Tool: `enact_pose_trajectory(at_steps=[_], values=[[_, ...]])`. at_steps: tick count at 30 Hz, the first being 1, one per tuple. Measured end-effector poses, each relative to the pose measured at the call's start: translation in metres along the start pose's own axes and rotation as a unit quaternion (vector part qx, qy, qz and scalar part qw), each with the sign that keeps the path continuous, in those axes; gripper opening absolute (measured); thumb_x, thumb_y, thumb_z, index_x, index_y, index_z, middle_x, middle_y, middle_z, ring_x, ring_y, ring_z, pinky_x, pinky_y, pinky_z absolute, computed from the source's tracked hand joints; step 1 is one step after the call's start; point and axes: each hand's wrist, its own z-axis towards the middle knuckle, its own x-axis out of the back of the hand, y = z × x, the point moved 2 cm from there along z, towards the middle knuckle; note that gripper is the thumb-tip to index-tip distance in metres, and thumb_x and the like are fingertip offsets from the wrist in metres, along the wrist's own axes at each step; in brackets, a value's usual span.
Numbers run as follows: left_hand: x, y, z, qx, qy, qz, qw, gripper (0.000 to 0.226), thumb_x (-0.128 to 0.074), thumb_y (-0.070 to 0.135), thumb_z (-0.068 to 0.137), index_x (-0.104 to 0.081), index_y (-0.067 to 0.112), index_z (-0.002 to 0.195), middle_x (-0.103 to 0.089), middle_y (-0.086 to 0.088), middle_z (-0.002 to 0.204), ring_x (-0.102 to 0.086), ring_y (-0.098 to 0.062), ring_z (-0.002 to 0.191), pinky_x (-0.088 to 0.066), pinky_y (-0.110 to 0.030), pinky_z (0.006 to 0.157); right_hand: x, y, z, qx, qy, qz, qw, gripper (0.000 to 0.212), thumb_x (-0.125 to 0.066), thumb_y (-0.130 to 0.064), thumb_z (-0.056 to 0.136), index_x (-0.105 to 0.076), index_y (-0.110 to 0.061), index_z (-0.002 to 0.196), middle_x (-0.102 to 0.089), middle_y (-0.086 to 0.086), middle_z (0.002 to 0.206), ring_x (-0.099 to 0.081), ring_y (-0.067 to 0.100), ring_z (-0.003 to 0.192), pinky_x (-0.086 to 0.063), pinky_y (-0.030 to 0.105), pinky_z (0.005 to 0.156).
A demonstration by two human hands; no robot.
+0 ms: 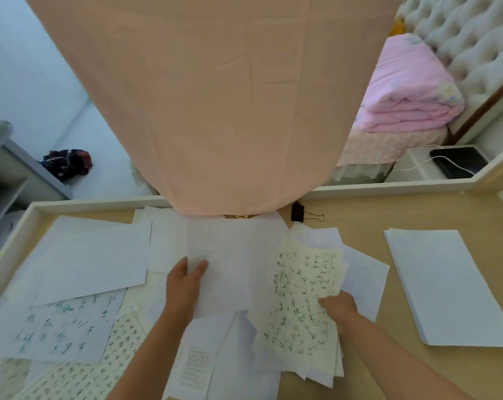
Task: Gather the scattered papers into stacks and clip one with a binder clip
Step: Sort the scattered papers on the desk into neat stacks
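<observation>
Head view: the left hand (186, 284) pinches a thin blank white sheet (233, 269), thumb on top. The right hand (338, 308) grips the edge of a crinkled cream bundle (299, 307) covered in green handwriting. Loose sheets (85, 269) overlap across the tan wooden desk (360, 215). A squared white stack (446, 287) lies to the right. The black binder clip (298, 212), with silver wire handles, sits near the far rim.

We cannot read the green writing (301, 284) on the cream sheets (316, 352), as it is too small and blurred, and the fingers of the right hand (338, 306) are mostly hidden behind these sheets. The fingertips of the left hand (185, 280) disappear under a blank sheet (233, 272). The pink cloth (215, 96) covers part of the bench (374, 189) rim and most of a golden thing (241, 216), and the picture's edge cuts the papers (57, 379) at lower left.
</observation>
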Motion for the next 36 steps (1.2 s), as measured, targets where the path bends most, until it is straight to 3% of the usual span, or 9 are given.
enact_pose_trajectory(at_steps=[5, 8, 10, 15, 19, 21, 24, 28, 36], values=[[-0.001, 0.071, -0.007, -0.176, 0.016, -0.001, 0.984, 0.011, -0.066, 0.012, 0.091, -0.066, 0.023, 0.087, -0.07, 0.006, 0.085, -0.065, -0.008, 0.076, -0.053, -0.027, 0.066, -0.005, -0.01, -0.004, 0.01, -0.011, -0.007, 1.0, 0.018, -0.058, 0.006, 0.085, -0.064, -0.011, 0.082, -0.061, 0.002, 0.078, -0.057, 0.019, 0.073, -0.052, 0.03, 0.07], [-0.035, 0.08, -0.023, -0.254, -0.119, 0.121, 0.952, 0.014, -0.062, 0.01, 0.093, -0.059, 0.021, 0.084, -0.07, 0.013, 0.09, -0.059, 0.009, 0.07, -0.046, -0.012, 0.062, -0.012, -0.02, -0.01, 0.004, -0.029, 0.001, 1.0, 0.02, -0.064, 0.007, 0.081, -0.062, -0.013, 0.079, -0.062, 0.002, 0.08, -0.056, 0.017, 0.072, -0.047, 0.023, 0.058], [-0.058, 0.053, -0.027, -0.267, -0.24, 0.256, 0.898, 0.013, -0.057, 0.017, 0.097, -0.054, 0.027, 0.089, -0.067, 0.02, 0.118, -0.059, 0.012, 0.1, -0.048, -0.016, 0.088, -0.015, -0.022, -0.011, -0.02, -0.05, 0.007, 0.999, 0.018, -0.067, 0.006, 0.078, -0.066, -0.006, 0.092, -0.064, 0.008, 0.09, -0.057, 0.022, 0.077, -0.047, 0.025, 0.061], [-0.08, -0.054, -0.031, -0.131, -0.408, 0.425, 0.797, 0.021, -0.045, 0.032, 0.102, -0.053, 0.032, 0.121, -0.056, 0.006, 0.138, -0.055, -0.016, 0.12, -0.044, -0.033, 0.102, -0.013, -0.015, -0.013, -0.059, -0.092, 0.04, 0.993, 0.03, -0.063, -0.01, 0.088, -0.063, -0.003, 0.117, -0.067, 0.018, 0.109, -0.064, 0.034, 0.1, -0.056, 0.041, 0.087], [-0.075, -0.092, -0.046, -0.049, -0.513, 0.383, 0.767, 0.047, -0.059, 0.051, 0.091, -0.046, 0.046, 0.136, -0.035, 0.02, 0.152, -0.027, 0.003, 0.137, -0.018, -0.021, 0.113, -0.019, -0.002, -0.022, -0.083, -0.157, 0.108, 0.978, 0.044, -0.059, -0.06, 0.089, -0.063, -0.025, 0.114, -0.068, 0.007, 0.116, -0.064, 0.031, 0.112, -0.054, 0.044, 0.089], [-0.07, -0.099, -0.05, -0.018, -0.549, 0.376, 0.746, 0.058, -0.071, 0.067, 0.072, -0.049, 0.06, 0.125, -0.031, 0.025, 0.153, -0.019, 0.008, 0.141, -0.014, -0.028, 0.119, -0.027, 0.006, -0.024, -0.028, -0.132, 0.022, 0.991, 0.052, -0.078, -0.044, 0.08, -0.064, -0.017, 0.121, -0.069, 0.005, 0.115, -0.066, 0.027, 0.108, -0.054, 0.045, 0.095], [-0.059, -0.099, -0.036, -0.028, -0.461, 0.316, 0.829, 0.046, -0.074, 0.053, 0.078, -0.056, 0.05, 0.121, -0.043, 0.017, 0.147, -0.034, -0.002, 0.138, -0.021, -0.025, 0.117, -0.037, 0.016, -0.028, 0.018, -0.072, -0.044, 0.996, 0.046, -0.076, -0.006, 0.083, -0.061, -0.006, 0.126, -0.068, 0.01, 0.117, -0.064, 0.026, 0.103, -0.053, 0.035, 0.093], [-0.02, -0.09, 0.014, -0.034, -0.099, 0.246, 0.964, 0.073, -0.08, 0.023, 0.079, -0.045, 0.005, 0.141, -0.051, -0.014, 0.141, -0.047, -0.029, 0.13, -0.034, -0.04, 0.113, -0.031, 0.02, -0.035, 0.042, -0.071, 0.004, 0.997, 0.043, -0.078, -0.008, 0.082, -0.063, -0.008, 0.123, -0.07, 0.006, 0.117, -0.064, 0.023, 0.104, -0.051, 0.033, 0.091], [-0.028, -0.075, 0.022, 0.115, -0.259, 0.073, 0.956, 0.041, -0.07, 0.019, 0.09, -0.046, 0.018, 0.124, -0.066, -0.004, 0.115, -0.065, -0.021, 0.1, -0.052, -0.029, 0.071, -0.023, 0.004, -0.056, 0.097, -0.228, 0.037, 0.968, 0.051, -0.083, -0.012, 0.077, -0.063, -0.019, 0.123, -0.073, 0.003, 0.116, -0.069, 0.024, 0.107, -0.055, 0.044, 0.094]])
